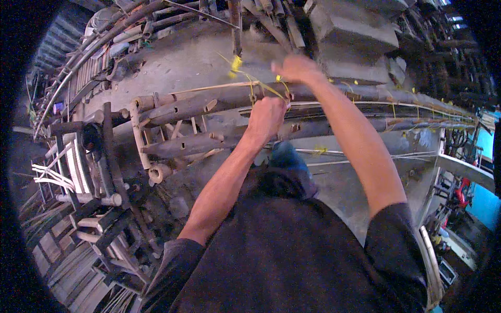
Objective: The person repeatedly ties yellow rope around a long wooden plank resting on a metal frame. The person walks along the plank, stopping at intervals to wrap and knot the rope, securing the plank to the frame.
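My left hand (268,118) is closed in a fist over the dark bamboo poles, gripping a thin yellow strap (271,91) at its top. Farther up and to the right, my right hand (300,69) is lifted above the far pole; motion smears its fingers, so what it holds, if anything, cannot be made out. Under both hands a long bamboo frame (183,104) stretches from left to right, with small holes and short pegs along its poles. Yellow ties (394,109) circle the poles on the right. A yellow tangle (236,63) hangs by an upright post beyond my left hand.
Concrete blocks (357,31) are stacked at the back, beside piled bamboo lengths (276,21). A wooden rack (99,208) with white strips (57,177) stands at the left. Tools and a red object (462,192) lie at the right, near a blue panel (485,206).
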### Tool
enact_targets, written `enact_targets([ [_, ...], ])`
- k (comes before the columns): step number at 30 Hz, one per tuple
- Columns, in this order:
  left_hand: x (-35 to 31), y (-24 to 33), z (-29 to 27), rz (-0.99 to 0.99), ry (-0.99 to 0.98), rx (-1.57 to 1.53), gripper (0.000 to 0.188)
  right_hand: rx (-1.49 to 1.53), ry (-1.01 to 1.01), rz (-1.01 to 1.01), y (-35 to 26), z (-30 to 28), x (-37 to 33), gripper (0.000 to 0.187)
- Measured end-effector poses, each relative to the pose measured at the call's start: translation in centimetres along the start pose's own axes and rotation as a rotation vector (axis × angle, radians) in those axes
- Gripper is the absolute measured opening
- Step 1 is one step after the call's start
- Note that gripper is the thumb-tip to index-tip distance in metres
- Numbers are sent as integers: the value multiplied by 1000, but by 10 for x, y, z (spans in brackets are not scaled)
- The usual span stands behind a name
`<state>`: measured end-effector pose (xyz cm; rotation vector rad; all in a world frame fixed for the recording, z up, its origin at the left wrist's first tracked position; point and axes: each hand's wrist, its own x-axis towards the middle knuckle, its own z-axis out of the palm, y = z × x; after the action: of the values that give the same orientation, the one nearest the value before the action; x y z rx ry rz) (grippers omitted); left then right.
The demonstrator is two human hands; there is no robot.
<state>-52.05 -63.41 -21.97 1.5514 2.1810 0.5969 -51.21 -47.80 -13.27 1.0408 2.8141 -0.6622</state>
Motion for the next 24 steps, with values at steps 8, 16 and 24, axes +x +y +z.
enact_targets([
  [8, -8, 4, -11, -89, -46, -52, 28, 814, -200, -693, 15, 23, -160, 9],
  [16, 24, 36, -73, -139, 148, -728, 32, 473, -11, -528, 63, 73, -169, 11],
  [24, 158, -68, -18, -363, -438, -534, 44, 510, 130, -185, 79, 28, -111, 8],
])
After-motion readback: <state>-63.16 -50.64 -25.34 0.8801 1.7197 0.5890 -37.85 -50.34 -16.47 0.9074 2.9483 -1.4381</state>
